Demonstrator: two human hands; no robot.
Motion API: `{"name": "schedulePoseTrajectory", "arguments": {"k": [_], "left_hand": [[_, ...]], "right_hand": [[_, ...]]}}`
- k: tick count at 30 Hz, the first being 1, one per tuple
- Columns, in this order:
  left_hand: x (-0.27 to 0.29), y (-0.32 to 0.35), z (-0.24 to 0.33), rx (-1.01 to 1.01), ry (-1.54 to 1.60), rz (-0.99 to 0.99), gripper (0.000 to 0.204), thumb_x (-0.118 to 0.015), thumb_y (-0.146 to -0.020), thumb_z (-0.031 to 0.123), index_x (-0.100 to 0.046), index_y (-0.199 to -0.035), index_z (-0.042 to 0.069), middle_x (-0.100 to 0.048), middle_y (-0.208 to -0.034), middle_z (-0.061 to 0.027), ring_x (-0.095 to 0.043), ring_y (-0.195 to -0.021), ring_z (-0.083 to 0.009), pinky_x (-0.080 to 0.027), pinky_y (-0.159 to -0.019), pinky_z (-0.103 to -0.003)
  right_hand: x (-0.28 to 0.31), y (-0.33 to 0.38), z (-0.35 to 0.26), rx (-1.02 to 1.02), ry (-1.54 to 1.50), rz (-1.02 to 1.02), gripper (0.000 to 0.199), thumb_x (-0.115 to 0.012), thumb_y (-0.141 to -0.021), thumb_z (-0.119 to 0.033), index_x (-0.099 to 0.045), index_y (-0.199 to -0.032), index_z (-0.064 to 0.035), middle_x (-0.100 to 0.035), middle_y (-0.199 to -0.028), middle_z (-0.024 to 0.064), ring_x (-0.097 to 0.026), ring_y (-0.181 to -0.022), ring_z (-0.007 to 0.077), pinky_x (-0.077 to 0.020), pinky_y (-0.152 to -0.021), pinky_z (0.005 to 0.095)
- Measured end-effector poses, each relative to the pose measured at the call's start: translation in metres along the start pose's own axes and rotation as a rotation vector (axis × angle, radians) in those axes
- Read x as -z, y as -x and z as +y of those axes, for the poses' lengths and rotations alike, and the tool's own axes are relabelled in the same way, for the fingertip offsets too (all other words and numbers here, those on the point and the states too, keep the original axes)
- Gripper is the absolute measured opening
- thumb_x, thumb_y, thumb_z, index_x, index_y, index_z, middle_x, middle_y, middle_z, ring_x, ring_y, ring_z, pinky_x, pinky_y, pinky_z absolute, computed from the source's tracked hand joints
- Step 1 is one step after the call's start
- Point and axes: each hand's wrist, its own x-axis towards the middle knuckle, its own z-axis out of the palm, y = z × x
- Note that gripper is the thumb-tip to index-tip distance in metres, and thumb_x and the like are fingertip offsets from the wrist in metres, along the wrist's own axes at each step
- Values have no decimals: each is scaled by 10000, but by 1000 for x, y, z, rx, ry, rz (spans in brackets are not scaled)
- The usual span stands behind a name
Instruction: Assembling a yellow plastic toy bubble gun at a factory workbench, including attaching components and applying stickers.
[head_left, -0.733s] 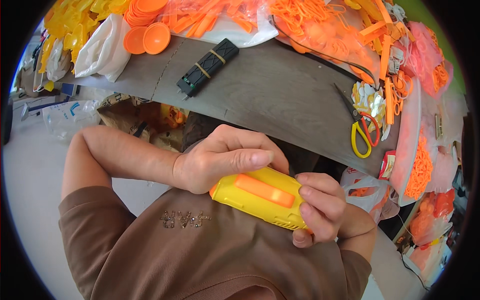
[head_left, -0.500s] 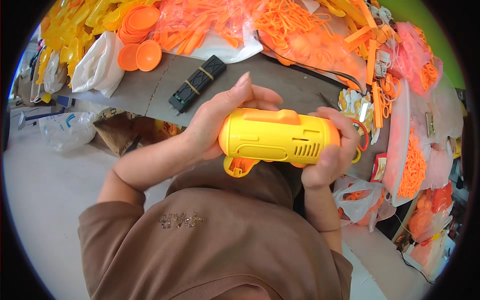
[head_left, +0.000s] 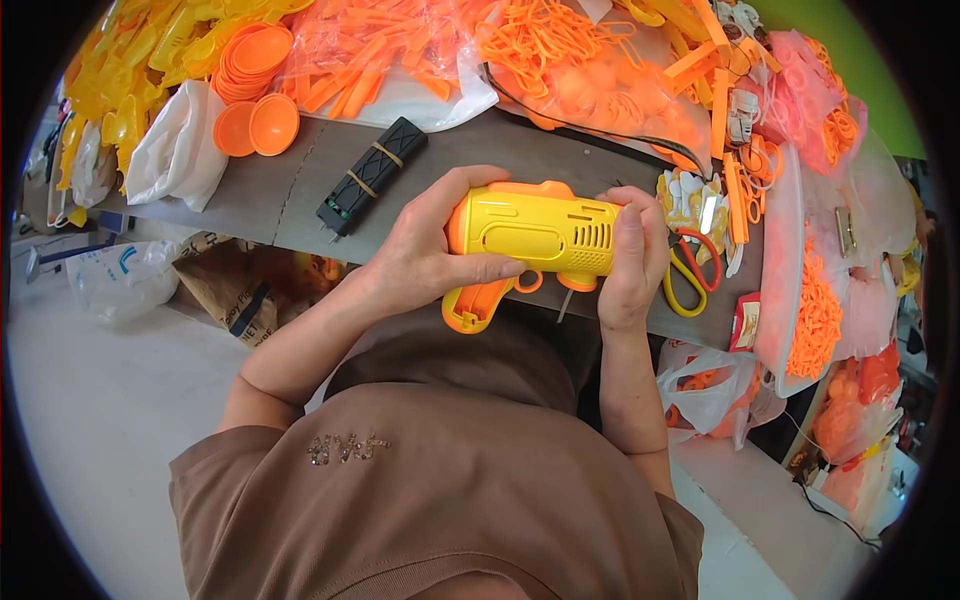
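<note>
Head view looks down on a grey worktop (head_left: 300, 195) crowded along its far edge. At eleven o'clock from the hands lies a black ribbed block (head_left: 372, 175) bound with two pale bands, near the left hand but apart from it. Farther out at ten o'clock sit two orange dishes (head_left: 258, 126) beside a taller stack of the same (head_left: 252, 62), with a white plastic bag (head_left: 180, 150) to their left. At twelve o'clock clear bags of orange plastic parts (head_left: 400, 50) pile up, and a black cable (head_left: 590, 128) runs along the worktop behind the hands. At three o'clock, just beside the right hand, lie scissors with yellow and red handles (head_left: 686, 280), partly covered by that hand. A crumpled clear bag (head_left: 125, 280) rests on the floor at nine o'clock.

Between the hands, above the worktop's near edge and in front of the brown shirt (head_left: 440, 490), sits the yellow toy gun (head_left: 535, 235), barrel lying sideways, its orange-trimmed handle (head_left: 475, 305) pointing down toward six o'clock. The left hand (head_left: 425, 255) wraps the rear end, thumb stretched across the underside beside the orange trigger ring; its grip is clenched on the body. The right hand (head_left: 632, 262) closes its grip on the vented front end, thumb pressed flat over the side. Both forearms rise from the lower edge, elbows bent outward.
</note>
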Motion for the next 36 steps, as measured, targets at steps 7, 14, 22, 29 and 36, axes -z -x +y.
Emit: {"name": "schedulePoseTrajectory", "arguments": {"k": [7,14,22,29,36], "left_hand": [[-5,-4,-21,-277,-386,128,678,-840,-639,161,-484,-1193,1,-558,-1060,-157,-586,-956,-329,-482,-822,-377],[-8,-8,-19,-292,-388,185,650,-825,-661,151,-486,-1191,-9,-538,-1110,-179,-559,-1009,-338,-475,-844,-382],[-7,-7,-23,-304,-349,253,637,-829,-657,151,-500,-1180,-5,-537,-1131,-187,-563,-1025,-342,-482,-854,-382],[-6,-6,-21,-320,-397,241,632,-830,-668,180,-503,-1179,2,-544,-1127,-185,-571,-1024,-337,-486,-853,-386],[-6,-5,-21,-312,-385,233,632,-830,-664,174,-507,-1180,6,-551,-1121,-175,-574,-1019,-330,-486,-853,-383]], "right_hand": [[11,-15,1,286,470,-68,179,-512,-953,-148,-566,-971,21,-570,-921,54,-520,-832,110,-424,-763,260],[-11,-127,-33,348,517,-222,134,-603,-861,-98,-605,-933,15,-598,-848,69,-571,-773,157,-451,-712,267],[-44,-163,2,334,950,-371,234,-676,-797,-215,-612,-887,-8,-593,-838,109,-580,-785,247,-450,-716,357],[-16,-174,-6,189,627,-490,202,-676,-788,-162,-586,-811,17,-533,-795,49,-510,-741,153,-419,-685,310],[-12,-183,7,309,766,-509,166,-630,-806,-145,-611,-895,-7,-567,-930,78,-553,-854,187,-433,-777,290]]}}
